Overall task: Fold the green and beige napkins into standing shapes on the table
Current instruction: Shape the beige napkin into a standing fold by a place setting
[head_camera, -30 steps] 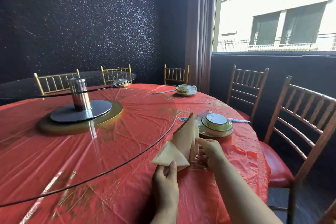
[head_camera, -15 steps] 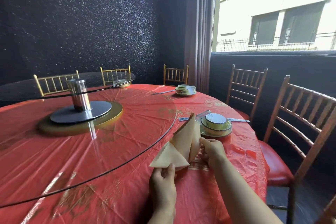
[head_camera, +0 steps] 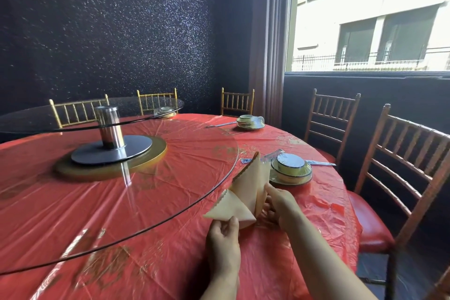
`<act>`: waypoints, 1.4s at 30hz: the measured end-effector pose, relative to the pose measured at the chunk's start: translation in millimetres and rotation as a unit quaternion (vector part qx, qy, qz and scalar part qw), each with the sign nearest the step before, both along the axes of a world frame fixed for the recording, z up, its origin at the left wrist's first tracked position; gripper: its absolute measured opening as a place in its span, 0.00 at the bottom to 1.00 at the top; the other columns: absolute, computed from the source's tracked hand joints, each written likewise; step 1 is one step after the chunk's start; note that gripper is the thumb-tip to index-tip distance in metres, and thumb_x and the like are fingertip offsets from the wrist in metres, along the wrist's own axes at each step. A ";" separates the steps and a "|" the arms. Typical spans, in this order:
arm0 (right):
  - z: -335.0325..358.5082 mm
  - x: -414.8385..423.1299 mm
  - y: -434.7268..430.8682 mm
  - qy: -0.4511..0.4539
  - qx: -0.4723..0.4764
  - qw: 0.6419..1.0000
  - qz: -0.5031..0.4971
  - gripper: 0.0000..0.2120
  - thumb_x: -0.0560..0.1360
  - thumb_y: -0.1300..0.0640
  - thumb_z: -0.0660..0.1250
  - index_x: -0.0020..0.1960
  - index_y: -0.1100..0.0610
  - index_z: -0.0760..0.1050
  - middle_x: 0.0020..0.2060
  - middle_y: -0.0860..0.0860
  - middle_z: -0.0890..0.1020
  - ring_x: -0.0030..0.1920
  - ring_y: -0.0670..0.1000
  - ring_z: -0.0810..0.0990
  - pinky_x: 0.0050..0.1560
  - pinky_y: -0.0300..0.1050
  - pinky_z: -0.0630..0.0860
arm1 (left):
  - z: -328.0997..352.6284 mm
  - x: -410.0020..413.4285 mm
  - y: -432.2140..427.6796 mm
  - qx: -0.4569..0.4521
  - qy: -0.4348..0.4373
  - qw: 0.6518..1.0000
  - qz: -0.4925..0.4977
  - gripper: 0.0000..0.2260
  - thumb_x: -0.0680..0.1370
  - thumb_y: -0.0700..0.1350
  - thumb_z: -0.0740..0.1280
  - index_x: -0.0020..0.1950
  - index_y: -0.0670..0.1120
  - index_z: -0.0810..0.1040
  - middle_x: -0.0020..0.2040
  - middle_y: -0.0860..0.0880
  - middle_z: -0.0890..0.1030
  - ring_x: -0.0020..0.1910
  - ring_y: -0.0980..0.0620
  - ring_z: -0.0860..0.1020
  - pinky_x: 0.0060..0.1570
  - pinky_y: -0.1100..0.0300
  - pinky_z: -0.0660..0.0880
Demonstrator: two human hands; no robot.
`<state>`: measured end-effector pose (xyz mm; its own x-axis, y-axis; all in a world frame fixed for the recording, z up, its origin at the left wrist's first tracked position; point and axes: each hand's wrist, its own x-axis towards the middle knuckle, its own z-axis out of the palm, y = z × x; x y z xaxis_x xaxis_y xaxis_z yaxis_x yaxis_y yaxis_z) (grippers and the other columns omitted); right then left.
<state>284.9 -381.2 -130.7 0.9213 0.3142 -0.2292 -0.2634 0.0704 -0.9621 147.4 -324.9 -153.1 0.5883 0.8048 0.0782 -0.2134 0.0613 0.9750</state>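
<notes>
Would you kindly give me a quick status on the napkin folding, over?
Left hand pinches near flap of beige napkin; right hand grips its right side. Napkin half folded, one point standing. Bowl close behind.

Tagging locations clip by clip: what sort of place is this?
Most likely a restaurant banquet room: a large round table in a red tablecloth, a glass turntable at its centre, matching slatted chairs around it, and bowl sets at the seats.
</notes>
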 end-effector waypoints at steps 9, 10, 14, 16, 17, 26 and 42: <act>4.3 1.9 -10.5 0.006 0.054 0.996 -0.064 0.13 0.79 0.55 0.57 0.38 0.59 0.71 0.31 0.53 0.73 0.23 0.45 0.62 0.20 0.30 0.58 | 2.7 -3.6 -1.7 -0.028 -0.027 0.999 0.016 0.10 0.74 0.32 0.66 0.43 0.45 0.70 0.42 0.46 0.79 0.33 0.67 0.79 0.38 0.67 0.77; 4.2 2.1 -12.3 0.000 0.056 0.996 -0.071 0.13 0.79 0.54 0.57 0.39 0.58 0.72 0.32 0.52 0.75 0.24 0.46 0.63 0.21 0.31 0.60 | 3.6 -4.3 -2.3 -0.029 -0.038 0.999 0.021 0.11 0.73 0.30 0.66 0.46 0.44 0.68 0.44 0.46 0.78 0.34 0.66 0.80 0.36 0.69 0.77; 3.8 3.2 -19.2 -0.026 0.123 0.990 -0.071 0.14 0.77 0.46 0.60 0.45 0.55 0.76 0.35 0.50 0.77 0.29 0.46 0.65 0.27 0.37 0.64 | 8.1 -12.1 -0.2 0.044 -0.078 0.994 0.055 0.31 0.65 0.35 0.76 0.59 0.52 0.63 0.57 0.41 0.70 0.47 0.51 0.79 0.41 0.67 0.77; 2.9 5.1 -20.5 -0.039 0.116 0.991 -0.058 0.14 0.76 0.46 0.62 0.47 0.56 0.78 0.36 0.49 0.78 0.31 0.45 0.66 0.28 0.38 0.63 | 12.2 -16.1 3.3 0.135 -0.081 0.984 0.083 0.30 0.60 0.51 0.74 0.58 0.59 0.66 0.59 0.47 0.67 0.53 0.51 0.75 0.47 0.61 0.76; 2.5 6.3 -19.6 -0.044 0.096 0.993 -0.058 0.14 0.76 0.47 0.63 0.47 0.57 0.78 0.35 0.50 0.77 0.30 0.45 0.66 0.28 0.38 0.62 | 14.5 -17.8 4.5 0.175 -0.081 0.977 0.089 0.27 0.59 0.56 0.71 0.57 0.61 0.68 0.58 0.51 0.67 0.55 0.52 0.73 0.49 0.59 0.75; 1.6 19.4 -4.0 -0.060 0.021 0.993 -0.097 0.05 0.74 0.63 0.66 0.44 0.66 0.77 0.25 0.55 0.70 0.12 0.42 0.61 0.15 0.30 0.57 | 4.3 -23.3 27.5 0.215 0.005 0.968 0.133 0.07 0.60 0.60 0.61 0.34 0.61 0.75 0.46 0.58 0.71 0.49 0.43 0.75 0.55 0.42 0.72; -3.4 -1.2 -22.3 -0.017 0.070 0.997 -0.006 0.04 0.74 0.65 0.66 0.42 0.66 0.77 0.27 0.53 0.72 0.19 0.42 0.67 0.17 0.31 0.63 | 1.3 -21.3 33.7 0.229 0.087 0.963 0.114 0.07 0.67 0.35 0.74 0.42 0.42 0.80 0.45 0.48 0.72 0.52 0.40 0.73 0.53 0.56 0.67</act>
